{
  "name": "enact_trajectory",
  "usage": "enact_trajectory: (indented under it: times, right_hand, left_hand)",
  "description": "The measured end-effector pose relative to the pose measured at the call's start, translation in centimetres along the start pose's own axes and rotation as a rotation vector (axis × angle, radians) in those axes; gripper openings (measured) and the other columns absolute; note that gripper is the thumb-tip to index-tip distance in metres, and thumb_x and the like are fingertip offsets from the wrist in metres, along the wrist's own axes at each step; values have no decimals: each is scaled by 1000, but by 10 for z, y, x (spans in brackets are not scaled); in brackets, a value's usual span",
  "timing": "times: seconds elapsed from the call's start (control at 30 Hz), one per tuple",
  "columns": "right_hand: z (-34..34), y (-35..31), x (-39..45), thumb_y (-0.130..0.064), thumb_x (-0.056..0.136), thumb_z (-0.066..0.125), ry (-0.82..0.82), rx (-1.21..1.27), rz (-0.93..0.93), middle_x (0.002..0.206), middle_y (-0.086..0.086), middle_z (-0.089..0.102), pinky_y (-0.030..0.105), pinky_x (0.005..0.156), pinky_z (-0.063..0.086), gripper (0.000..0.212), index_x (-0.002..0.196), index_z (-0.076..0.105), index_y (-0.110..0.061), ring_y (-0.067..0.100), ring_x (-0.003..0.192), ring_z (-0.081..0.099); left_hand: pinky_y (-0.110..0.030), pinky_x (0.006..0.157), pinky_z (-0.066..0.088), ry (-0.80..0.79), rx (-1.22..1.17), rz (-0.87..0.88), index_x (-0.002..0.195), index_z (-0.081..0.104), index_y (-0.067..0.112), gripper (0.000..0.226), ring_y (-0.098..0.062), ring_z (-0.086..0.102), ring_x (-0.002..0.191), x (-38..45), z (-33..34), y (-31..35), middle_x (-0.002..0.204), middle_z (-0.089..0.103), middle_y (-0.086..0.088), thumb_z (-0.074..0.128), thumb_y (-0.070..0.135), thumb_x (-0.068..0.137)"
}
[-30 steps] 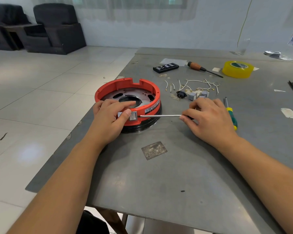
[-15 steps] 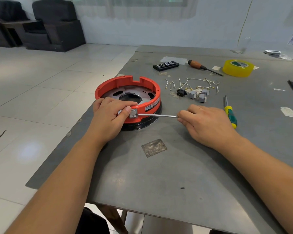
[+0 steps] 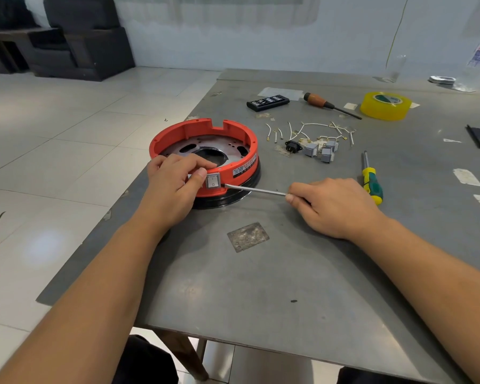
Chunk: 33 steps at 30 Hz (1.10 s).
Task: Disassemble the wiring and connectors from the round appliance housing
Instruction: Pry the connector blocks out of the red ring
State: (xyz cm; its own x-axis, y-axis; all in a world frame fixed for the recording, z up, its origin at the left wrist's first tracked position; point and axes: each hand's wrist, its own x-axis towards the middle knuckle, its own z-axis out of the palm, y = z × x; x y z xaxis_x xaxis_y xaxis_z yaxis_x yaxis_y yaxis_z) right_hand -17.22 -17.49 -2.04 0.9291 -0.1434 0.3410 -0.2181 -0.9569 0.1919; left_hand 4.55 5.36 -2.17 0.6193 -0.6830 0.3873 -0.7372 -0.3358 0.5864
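Rocker switch point(image 3: 212, 181): in housing point(image 3: 233, 128) wall. Left hand point(image 3: 175, 187) grips housing beside it; right hand point(image 3: 333, 206) grips screwdriver point(image 3: 255, 190), shaft lying rightward, tip at switch edge.

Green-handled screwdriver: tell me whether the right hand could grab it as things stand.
Probably not straight away. The green-handled screwdriver lies bare on the table just beside the right hand, but that hand is gripping another screwdriver's shaft.
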Motion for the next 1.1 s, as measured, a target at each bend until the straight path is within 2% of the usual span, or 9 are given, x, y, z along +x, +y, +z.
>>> enact_trajectory:
  times: [0.13, 0.23, 0.4, 0.47, 0.57, 0.67, 0.73, 0.87, 1.1]
  right_hand:
    - [5, 7, 12, -66, 98, 4, -54, 29, -10, 65, -9, 49, 32, 52, 34, 54, 89, 44, -31, 24, 65, 53]
    - [9, 15, 21, -76, 90, -6, -84, 32, -17, 63, -10, 45, 29, 49, 28, 71, 91, 51, -33, 22, 65, 50]
    - [9, 29, 44, -86, 79, -16, -60, -65, -60, 58, -7, 47, 27, 47, 25, 93, 86, 60, -32, 16, 55, 46]
    - [8, 35, 55, -85, 80, -12, -22, -117, -88, 56, -6, 43, 25, 48, 23, 90, 81, 60, -30, 20, 57, 46]
    - [7, 43, 74, -86, 82, -5, 12, -149, -132, 58, -5, 45, 25, 50, 25, 79, 66, 44, -26, 22, 60, 49]
    - [8, 48, 91, -86, 83, 4, 10, -125, -173, 58, -6, 42, 26, 51, 28, 71, 62, 36, -26, 22, 60, 46]
    - [9, 49, 102, -84, 83, 5, -7, -117, -207, 59, -7, 43, 28, 58, 31, 70, 65, 40, -25, 23, 61, 44]
    - [13, 53, 116, -83, 82, 2, -77, -133, -252, 75, -2, 59, 38, 85, 41, 79, 78, 54, -24, 21, 71, 50]
    - [22, 53, 118, -80, 84, 5, -78, -112, -237, 77, -2, 59, 39, 86, 41, 76, 81, 55, -23, 22, 78, 57]
  left_hand:
    - [-33, 105, 22, -14, -56, -9, 117, 64, 48, 35, -19, 32, 127, -2, -5, 4, 125, 59, 8, 35, 40, 98]
    - [-35, 103, 25, -34, -85, -19, 116, 63, 50, 35, -14, 27, 118, -4, -9, 7, 122, 56, 11, 35, 40, 97]
    - [-35, 104, 25, -38, -53, -36, 120, 62, 49, 28, -18, 26, 123, -2, -10, 7, 124, 54, 12, 47, 27, 111]
    - [-34, 102, 24, -36, -56, -44, 121, 63, 48, 30, -18, 27, 123, -2, -11, 8, 122, 54, 12, 48, 24, 112]
    - [-34, 101, 24, -44, -62, -54, 120, 63, 49, 30, -17, 28, 123, -1, -11, 8, 117, 54, 15, 48, 25, 112]
    - [-33, 100, 25, -43, -64, -55, 118, 63, 52, 32, -17, 30, 122, -1, -12, 9, 112, 53, 20, 48, 25, 111]
    - [-33, 98, 24, -46, -68, -51, 116, 62, 55, 34, -18, 31, 121, -1, -13, 9, 111, 54, 22, 47, 25, 111]
    - [-33, 97, 27, -66, -61, -66, 115, 58, 59, 33, -20, 31, 124, 1, -13, 7, 119, 57, 11, 47, 28, 112]
    - [-34, 97, 28, -73, -51, -62, 110, 53, 66, 36, -19, 31, 120, 5, -12, 6, 106, 53, 18, 46, 31, 112]
